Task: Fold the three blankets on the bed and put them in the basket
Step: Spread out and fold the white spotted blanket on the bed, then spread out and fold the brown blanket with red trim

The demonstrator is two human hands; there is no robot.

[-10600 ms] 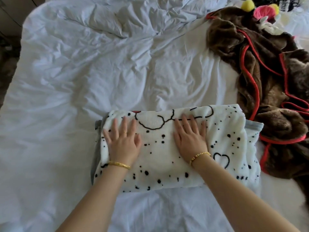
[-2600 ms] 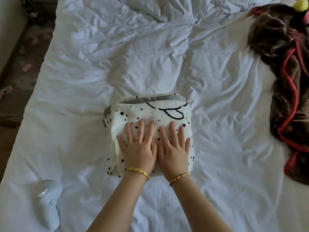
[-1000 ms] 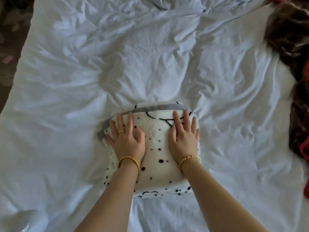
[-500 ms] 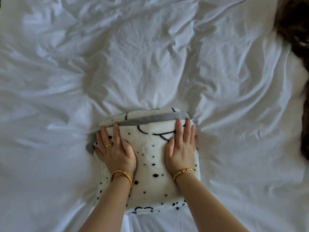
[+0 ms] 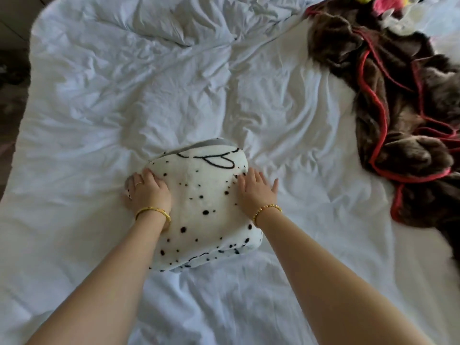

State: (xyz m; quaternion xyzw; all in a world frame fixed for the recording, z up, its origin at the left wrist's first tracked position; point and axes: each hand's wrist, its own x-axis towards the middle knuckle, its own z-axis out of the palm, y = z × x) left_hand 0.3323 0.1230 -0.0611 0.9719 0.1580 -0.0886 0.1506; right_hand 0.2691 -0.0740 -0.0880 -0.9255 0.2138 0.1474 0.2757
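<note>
A white blanket with black spots (image 5: 202, 202), folded into a thick square bundle, lies in the middle of the bed. My left hand (image 5: 146, 190) is at its left edge, fingers curling down over the side of the bundle. My right hand (image 5: 256, 188) lies at its right edge with fingers straight, touching the bundle's side and the sheet. A crumpled brown blanket with red trim (image 5: 398, 115) lies unfolded at the right of the bed. No basket is in view.
The bed is covered with a wrinkled white sheet (image 5: 124, 100). A pink and yellow plush toy (image 5: 383, 3) lies at the top right corner beyond the brown blanket. Dark floor (image 5: 12, 70) shows past the bed's left edge.
My hands have slid from the top of the folded spotted blanket out to its left and right edges. The view has pulled back, showing the brown blanket again.
</note>
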